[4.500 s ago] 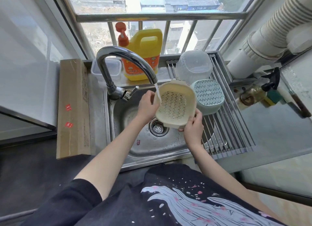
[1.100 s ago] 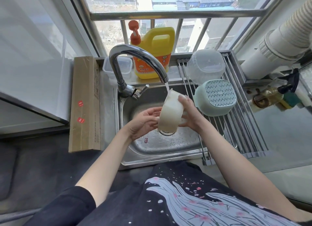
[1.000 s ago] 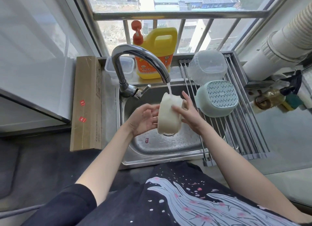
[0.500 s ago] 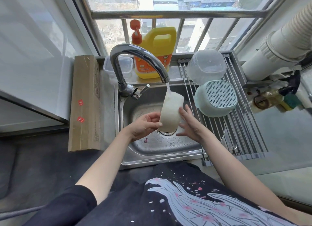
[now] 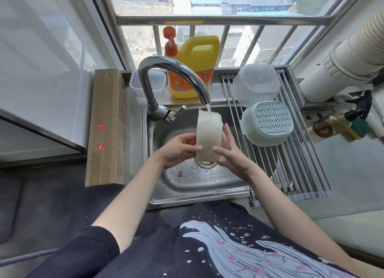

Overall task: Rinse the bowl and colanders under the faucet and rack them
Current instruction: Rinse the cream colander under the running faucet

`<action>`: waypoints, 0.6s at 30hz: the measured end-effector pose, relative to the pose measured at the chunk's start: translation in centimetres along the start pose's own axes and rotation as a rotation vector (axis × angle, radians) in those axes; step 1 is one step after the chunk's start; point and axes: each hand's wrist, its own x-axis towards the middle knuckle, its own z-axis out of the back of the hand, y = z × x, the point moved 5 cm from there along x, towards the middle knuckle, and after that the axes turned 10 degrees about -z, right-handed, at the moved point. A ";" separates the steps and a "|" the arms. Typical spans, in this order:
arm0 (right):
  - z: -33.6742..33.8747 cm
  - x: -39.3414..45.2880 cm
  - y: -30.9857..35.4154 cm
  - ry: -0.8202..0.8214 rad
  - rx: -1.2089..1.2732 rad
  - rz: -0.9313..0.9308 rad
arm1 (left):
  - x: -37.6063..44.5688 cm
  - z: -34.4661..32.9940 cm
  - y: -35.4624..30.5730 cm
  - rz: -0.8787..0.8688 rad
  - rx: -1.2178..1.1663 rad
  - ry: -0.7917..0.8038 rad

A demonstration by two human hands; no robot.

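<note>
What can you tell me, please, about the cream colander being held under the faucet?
The cream colander looks like pale matte plastic. It is turned on edge, seen side-on, so its holes are hidden. It hangs over the sink drain, its top rim under the faucet stream. The left hand and right hand hold it at its lower part.

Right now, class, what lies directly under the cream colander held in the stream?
Under the cream colander the sink drain strainer shows only partly at its lower edge; the colander and the right hand hide the rest.
</note>
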 end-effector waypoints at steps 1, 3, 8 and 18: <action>0.1 0.1 0.0 -0.001 0.040 -0.036 | 0.0 0.1 0.2 0.001 0.024 0.011; 0.1 0.4 -0.1 0.019 0.125 -0.108 | -0.1 0.2 0.6 0.011 0.074 0.010; -0.6 1.2 0.4 -0.019 0.207 -0.173 | -0.5 0.3 1.1 0.048 0.262 0.039; -0.5 0.8 0.2 -0.017 -0.065 -0.047 | 0.5 0.7 -1.1 -0.032 -0.106 -0.014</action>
